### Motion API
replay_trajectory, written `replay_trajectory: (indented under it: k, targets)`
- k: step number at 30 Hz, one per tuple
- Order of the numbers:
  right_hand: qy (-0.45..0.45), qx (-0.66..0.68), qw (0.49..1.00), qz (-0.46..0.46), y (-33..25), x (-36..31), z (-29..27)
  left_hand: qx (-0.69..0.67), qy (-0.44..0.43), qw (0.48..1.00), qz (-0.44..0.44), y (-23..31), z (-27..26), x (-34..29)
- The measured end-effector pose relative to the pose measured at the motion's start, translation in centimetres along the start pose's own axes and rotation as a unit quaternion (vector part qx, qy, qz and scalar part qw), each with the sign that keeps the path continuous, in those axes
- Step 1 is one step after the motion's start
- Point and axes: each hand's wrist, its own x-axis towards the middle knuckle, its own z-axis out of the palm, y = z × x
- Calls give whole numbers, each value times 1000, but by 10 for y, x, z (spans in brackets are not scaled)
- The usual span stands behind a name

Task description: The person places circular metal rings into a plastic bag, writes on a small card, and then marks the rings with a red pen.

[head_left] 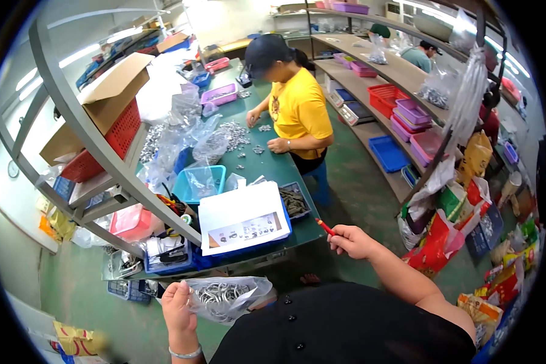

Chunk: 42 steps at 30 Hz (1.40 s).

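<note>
My left hand (179, 306) is closed on the gathered end of a clear plastic bag (227, 298). Silvery metal rings or hoops show through the bag, which hangs in front of my body at the near side of the table. Out to the right, my right hand (352, 241) grips a red marker pen (326, 227), its tip pointing away and to the left. Between the hands, beyond them, a white paper sheet (242, 212) with small printed pictures lies over a blue tray at the table's near end.
A co-worker in yellow (300, 103) sits at the green table (252, 164), hands near small metal parts. A turquoise basket (199, 183) and a tray of dark pieces (293, 201) stand near the paper. A grey metal frame (103, 133) rises at left; shelves (370, 133) line the right.
</note>
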Motion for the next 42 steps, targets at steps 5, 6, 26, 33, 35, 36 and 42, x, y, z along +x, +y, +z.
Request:
replay_trajectory:
  k: [5, 6, 26, 33, 35, 36, 42]
  targets:
    - [67, 23, 994, 81, 18, -43, -8, -32, -39, 998, -38, -15, 11, -10]
    - [68, 19, 995, 75, 21, -47, -9, -36, -45, 997, -44, -19, 15, -12]
    - [179, 98, 968, 145, 116, -126, -267, 25, -70, 988, -139, -97, 308, -51]
    - [180, 104, 974, 94, 115, -110, -360, 61, -165, 971, -160, -121, 465, -12]
    - [191, 104, 972, 86, 110, -96, -380, 67, -187, 969, -151, -129, 506, 6]
    - [195, 104, 972, 83, 109, -87, -389, 77, -203, 964, -156, -129, 527, 16]
    - [314, 104, 944, -1, 81, -10, -450, 8, -305, 938, -164, -179, 631, 98]
